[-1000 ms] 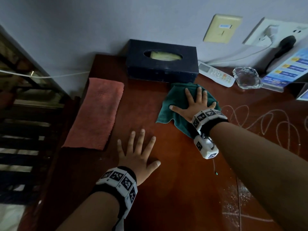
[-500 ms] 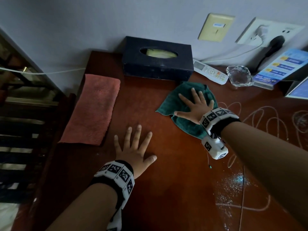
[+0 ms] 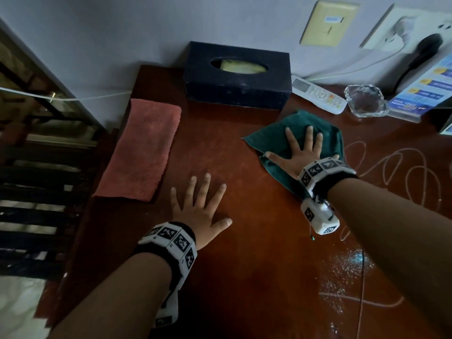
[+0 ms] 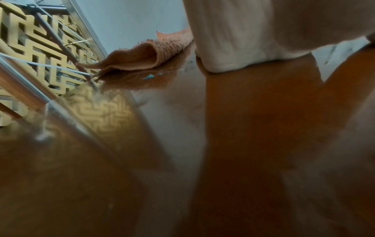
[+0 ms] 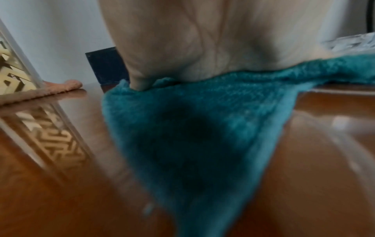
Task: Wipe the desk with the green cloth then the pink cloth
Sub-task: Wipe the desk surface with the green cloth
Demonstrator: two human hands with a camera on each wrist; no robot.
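My right hand presses flat, fingers spread, on the crumpled green cloth lying on the brown desk just in front of the tissue box. In the right wrist view my palm sits on the green cloth, which trails toward the camera. My left hand rests flat with straight, spread fingers on bare wood near the desk's middle. The folded pink cloth lies along the desk's left edge, untouched; it also shows as the pink cloth in the left wrist view.
A dark tissue box stands at the back by the wall. Right of it lie a white remote, a glass ashtray and a blue leaflet stand. White chalk scribbles and powder mark the desk's right part.
My right hand has slid the green cloth a little to the right and toward the back of the desk. The left hand stays flat in the same place.
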